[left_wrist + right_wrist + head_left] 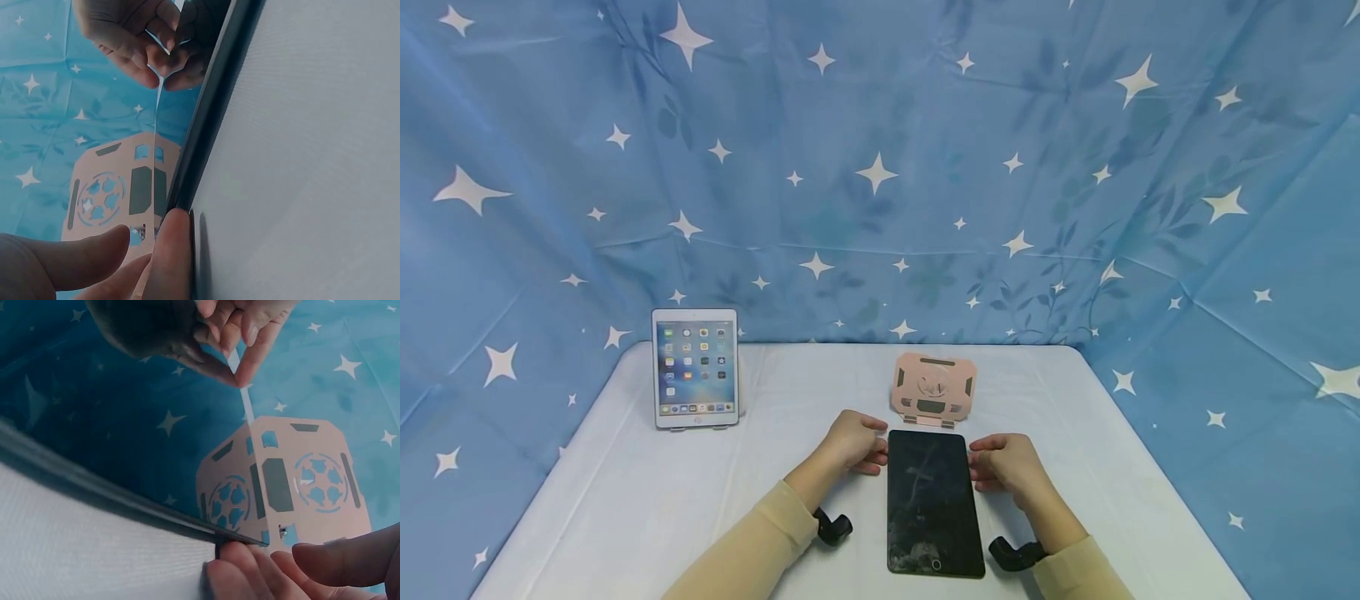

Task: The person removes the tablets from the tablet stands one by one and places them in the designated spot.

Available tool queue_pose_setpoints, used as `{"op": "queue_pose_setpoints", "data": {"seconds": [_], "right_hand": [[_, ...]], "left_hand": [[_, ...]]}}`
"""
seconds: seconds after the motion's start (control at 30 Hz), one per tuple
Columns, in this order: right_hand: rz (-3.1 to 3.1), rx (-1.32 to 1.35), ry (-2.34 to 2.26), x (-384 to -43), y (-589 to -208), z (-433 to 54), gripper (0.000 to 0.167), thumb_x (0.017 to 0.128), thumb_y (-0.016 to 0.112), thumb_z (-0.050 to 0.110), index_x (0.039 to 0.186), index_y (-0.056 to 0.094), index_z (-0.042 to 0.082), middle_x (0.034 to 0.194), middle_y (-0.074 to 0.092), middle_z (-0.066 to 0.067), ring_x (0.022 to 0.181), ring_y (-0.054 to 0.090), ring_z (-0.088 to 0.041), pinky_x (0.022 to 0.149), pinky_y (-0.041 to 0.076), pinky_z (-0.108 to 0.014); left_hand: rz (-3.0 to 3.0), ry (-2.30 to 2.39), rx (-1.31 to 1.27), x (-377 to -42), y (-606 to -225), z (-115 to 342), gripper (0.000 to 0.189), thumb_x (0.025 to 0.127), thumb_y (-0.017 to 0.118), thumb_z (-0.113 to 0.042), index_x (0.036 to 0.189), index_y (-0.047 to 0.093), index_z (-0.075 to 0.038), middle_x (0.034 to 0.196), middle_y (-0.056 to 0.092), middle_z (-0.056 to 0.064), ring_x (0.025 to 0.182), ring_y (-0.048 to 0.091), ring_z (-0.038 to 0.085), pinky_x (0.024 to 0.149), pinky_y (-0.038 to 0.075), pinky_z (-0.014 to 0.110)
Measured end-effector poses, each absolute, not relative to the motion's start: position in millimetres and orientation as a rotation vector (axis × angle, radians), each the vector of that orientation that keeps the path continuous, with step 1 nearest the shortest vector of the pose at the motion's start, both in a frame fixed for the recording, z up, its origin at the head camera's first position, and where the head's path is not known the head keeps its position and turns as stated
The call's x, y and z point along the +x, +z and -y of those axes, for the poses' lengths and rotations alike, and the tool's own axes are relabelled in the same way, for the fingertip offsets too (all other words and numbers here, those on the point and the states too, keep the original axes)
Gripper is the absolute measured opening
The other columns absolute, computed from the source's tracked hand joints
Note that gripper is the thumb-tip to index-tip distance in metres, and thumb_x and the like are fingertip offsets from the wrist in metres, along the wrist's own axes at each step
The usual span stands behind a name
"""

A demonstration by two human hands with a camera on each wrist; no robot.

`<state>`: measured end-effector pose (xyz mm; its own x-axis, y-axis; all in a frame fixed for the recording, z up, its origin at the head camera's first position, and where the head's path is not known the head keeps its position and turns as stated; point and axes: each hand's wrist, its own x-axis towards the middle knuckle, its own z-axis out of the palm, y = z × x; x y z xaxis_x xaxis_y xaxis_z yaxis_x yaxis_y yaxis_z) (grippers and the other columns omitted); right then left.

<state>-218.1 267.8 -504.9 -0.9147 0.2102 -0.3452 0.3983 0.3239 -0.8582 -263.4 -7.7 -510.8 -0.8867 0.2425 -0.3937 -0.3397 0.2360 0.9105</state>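
A tablet with a dark screen lies face up on the white table, its round button toward the near edge. At its far left corner, my left hand has fingertips right at the side edge, and the thumb is raised apart from it. On the opposite side, my right hand touches the edge near the far corner with its fingers, the thumb clear of the glass. Just beyond the tablet stands a pink folding tablet stand, its cut-out back plate tilted upright. The glossy screen mirrors stand and hands in both wrist views.
A white-framed tablet showing app icons stands upright on a support at the table's back left. Blue star-printed cloth hangs behind and beside the white table. Black wrist mounts sit at both sleeves.
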Motion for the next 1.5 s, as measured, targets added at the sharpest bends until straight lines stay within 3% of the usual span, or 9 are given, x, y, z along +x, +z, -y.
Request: {"op": "queue_pose_setpoints", "data": {"seconds": [0.4,0.67,1.03,1.5], "right_hand": [[-2.352,0.583,-1.666,-214,-499,-271,0.023,0.099,0.066,-0.002,0.121,0.07,-0.009,0.093,0.08,-0.013,0.07,0.076,-0.02,0.064,0.069,-0.039],[-2.315,0.587,-1.691,-212,-499,-274,0.027,0.1,0.066,-0.001,0.125,0.069,-0.009,0.094,0.081,-0.013,0.071,0.078,-0.021,0.065,0.069,-0.039],[-2.303,0.602,-1.707,-212,-500,-274,0.032,0.1,0.068,0.001,0.131,0.066,-0.008,0.098,0.081,-0.014,0.072,0.079,-0.021,0.065,0.07,-0.039],[-2.335,0.559,-1.708,-214,-491,-276,0.041,0.102,0.066,0.005,0.141,0.061,-0.006,0.121,0.078,-0.025,0.082,0.081,-0.027,0.069,0.07,-0.042]], "left_hand": [[-2.024,1.695,-0.064,-263,-508,10,0.052,0.098,0.066,0.006,0.149,0.06,0.003,0.093,0.08,0.017,0.057,0.068,0.011,0.054,0.064,0.026],[-2.013,1.695,-0.044,-262,-505,11,0.047,0.098,0.064,0.008,0.145,0.063,0.005,0.095,0.08,0.018,0.058,0.07,0.01,0.055,0.064,0.025],[-2.053,1.679,-0.031,-261,-505,13,0.042,0.097,0.068,0.005,0.139,0.068,0.004,0.099,0.081,0.017,0.067,0.076,0.014,0.058,0.066,0.028],[-2.016,1.751,-0.03,-260,-497,26,0.048,0.097,0.072,-0.005,0.144,0.064,0.001,0.12,0.079,0.019,0.088,0.081,0.022,0.068,0.069,0.034]]}}
